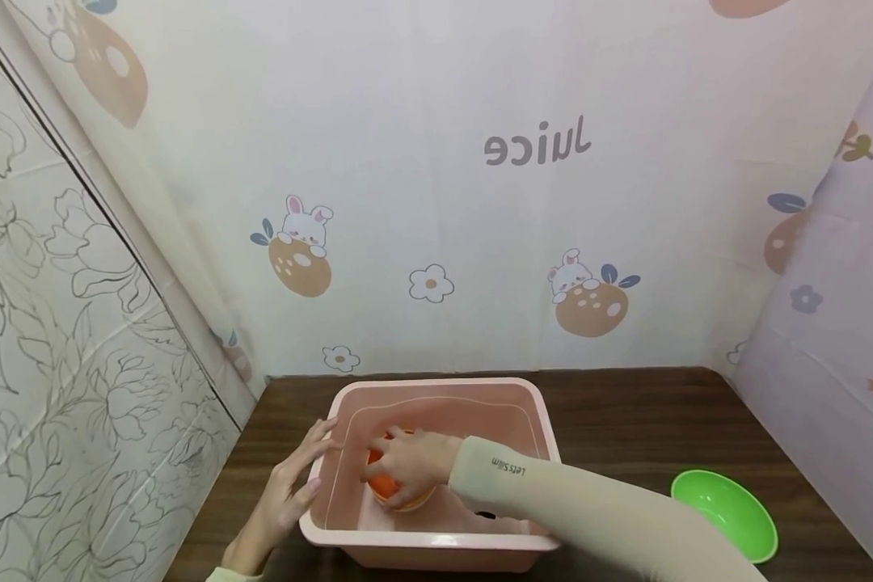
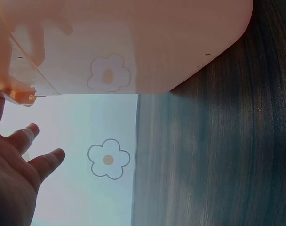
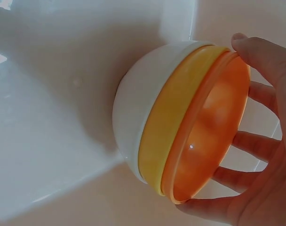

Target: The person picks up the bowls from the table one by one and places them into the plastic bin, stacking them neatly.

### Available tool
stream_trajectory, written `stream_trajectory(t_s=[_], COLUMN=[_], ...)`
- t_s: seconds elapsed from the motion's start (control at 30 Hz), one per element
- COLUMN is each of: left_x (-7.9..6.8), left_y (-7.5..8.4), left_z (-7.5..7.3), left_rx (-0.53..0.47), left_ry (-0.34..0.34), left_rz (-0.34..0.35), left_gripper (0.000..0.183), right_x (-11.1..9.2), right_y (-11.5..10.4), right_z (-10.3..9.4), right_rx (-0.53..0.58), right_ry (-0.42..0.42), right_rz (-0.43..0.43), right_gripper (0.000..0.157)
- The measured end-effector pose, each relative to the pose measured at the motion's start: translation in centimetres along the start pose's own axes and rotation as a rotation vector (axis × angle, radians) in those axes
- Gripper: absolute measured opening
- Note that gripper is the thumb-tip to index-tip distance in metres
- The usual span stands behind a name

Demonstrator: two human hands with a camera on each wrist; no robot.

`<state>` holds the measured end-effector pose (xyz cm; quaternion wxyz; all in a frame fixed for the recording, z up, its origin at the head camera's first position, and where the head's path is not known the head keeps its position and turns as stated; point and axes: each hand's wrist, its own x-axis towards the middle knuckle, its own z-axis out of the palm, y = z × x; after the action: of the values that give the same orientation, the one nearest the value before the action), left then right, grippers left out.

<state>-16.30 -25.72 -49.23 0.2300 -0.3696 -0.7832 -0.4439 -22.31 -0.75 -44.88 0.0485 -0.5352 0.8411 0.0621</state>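
Note:
Inside a pink basin [image 1: 436,540], my right hand [image 1: 416,461] grips a nested stack of bowls by the rim, fingers and thumb spread around it. The right wrist view shows an orange bowl [image 3: 213,136] innermost, then a yellow bowl [image 3: 164,127], with a white bowl [image 3: 138,99] outermost. At the basin's left side, my left hand [image 1: 284,493] has its fingers loosely extended, with fingertips right at the rim. From the left wrist, that hand [image 2: 13,169] appears beside the basin's outer wall [image 2: 157,42].
A bright green oval bowl [image 1: 731,517] sits on the dark wood table [image 1: 618,420] to the right of the basin. Printed curtains [image 1: 436,202] hang behind and on both sides. A small black spot [image 1: 486,515] shows in the basin, under my right forearm.

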Motion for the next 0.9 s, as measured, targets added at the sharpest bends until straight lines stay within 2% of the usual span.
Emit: stream_trajectory(t_s=[0.4, 0.9], left_x=[-0.13, -0.18], left_y=[0.08, 0.18], left_z=[0.11, 0.18], left_rx=[-0.006, -0.012], left_ry=[0.005, -0.001], left_rz=[-0.010, -0.028], left_gripper=[0.040, 0.039], right_x=[-0.16, -0.60], right_y=[-0.22, -0.06], right_z=[-0.10, -0.77], right_rx=[-0.012, 0.007], right_ry=[-0.007, -0.052], right_rz=[0.003, 0.068], right_gripper=[0.052, 0.065])
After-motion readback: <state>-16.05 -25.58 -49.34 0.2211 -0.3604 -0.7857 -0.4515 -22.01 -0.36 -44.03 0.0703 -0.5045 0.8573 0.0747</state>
